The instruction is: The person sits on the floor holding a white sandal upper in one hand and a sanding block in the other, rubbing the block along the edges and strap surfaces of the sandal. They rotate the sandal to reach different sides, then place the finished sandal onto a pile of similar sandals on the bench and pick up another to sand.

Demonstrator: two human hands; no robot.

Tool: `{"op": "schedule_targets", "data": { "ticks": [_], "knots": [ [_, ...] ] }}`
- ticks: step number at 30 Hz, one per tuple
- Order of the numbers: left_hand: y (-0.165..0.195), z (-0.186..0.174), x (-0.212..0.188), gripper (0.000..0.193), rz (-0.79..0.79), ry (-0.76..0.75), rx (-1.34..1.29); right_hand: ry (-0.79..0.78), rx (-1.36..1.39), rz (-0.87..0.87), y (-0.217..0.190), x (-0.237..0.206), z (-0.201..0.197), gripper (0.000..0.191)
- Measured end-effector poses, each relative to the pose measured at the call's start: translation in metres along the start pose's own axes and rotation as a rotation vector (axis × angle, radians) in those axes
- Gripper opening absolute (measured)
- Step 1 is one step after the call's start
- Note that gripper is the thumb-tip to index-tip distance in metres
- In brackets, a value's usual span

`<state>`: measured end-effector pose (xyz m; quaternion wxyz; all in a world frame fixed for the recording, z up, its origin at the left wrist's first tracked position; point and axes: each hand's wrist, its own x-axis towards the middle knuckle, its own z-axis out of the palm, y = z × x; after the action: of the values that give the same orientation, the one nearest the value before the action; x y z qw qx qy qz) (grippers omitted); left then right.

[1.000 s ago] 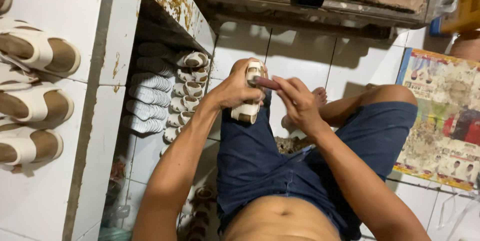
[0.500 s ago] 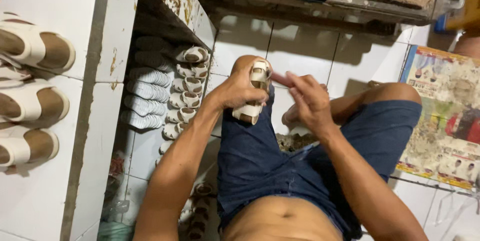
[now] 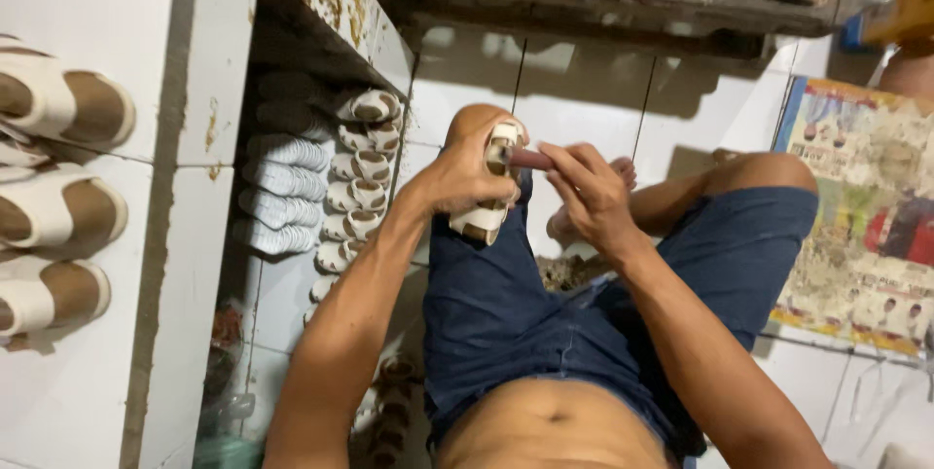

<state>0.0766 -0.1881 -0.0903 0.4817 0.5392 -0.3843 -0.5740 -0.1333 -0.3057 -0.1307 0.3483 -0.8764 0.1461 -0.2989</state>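
Observation:
My left hand [image 3: 465, 175] grips a white strapped sandal [image 3: 488, 211] with a tan sole, held upright over my left knee. My right hand [image 3: 589, 195] pinches a thin reddish-brown stick-like tool [image 3: 530, 159] whose tip touches the sandal's upper strap. Both hands hover above my lap in blue denim shorts [image 3: 545, 313]. What the tool's tip does on the strap is hidden by my fingers.
A white tiled counter [image 3: 117, 352] on the left carries white sandals [image 3: 58, 211]. Under it, rows of more sandals [image 3: 350, 197] and pale soles [image 3: 282, 182] are stacked. A stained wooden bench [image 3: 603, 2] stands ahead. A printed paper sheet [image 3: 866, 226] lies on the tiled floor at right.
My right hand pulled away from the sandal half a second ago and has come back, the tool again at the strap. The left hand keeps its hold on the sandal.

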Motion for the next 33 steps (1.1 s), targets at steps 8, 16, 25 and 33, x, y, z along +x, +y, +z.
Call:
{"op": "schedule_targets", "data": {
  "ticks": [8,16,25,33],
  "knots": [
    [0.044,-0.004,-0.01,0.071,0.215,0.151,0.398,0.101,0.244,0.177,-0.02,0.007,-0.014,0.036],
    [0.049,-0.008,-0.001,0.062,0.131,0.162,0.496,0.074,0.168,0.106,-0.029,0.032,-0.01,0.037],
    [0.045,-0.008,-0.007,0.059,0.159,0.202,0.463,0.069,0.235,0.045,-0.028,0.035,0.001,0.038],
    [0.049,-0.008,-0.006,0.061,0.163,0.158,0.364,0.032,0.307,0.04,-0.021,0.035,0.001,0.038]
  ]
}}
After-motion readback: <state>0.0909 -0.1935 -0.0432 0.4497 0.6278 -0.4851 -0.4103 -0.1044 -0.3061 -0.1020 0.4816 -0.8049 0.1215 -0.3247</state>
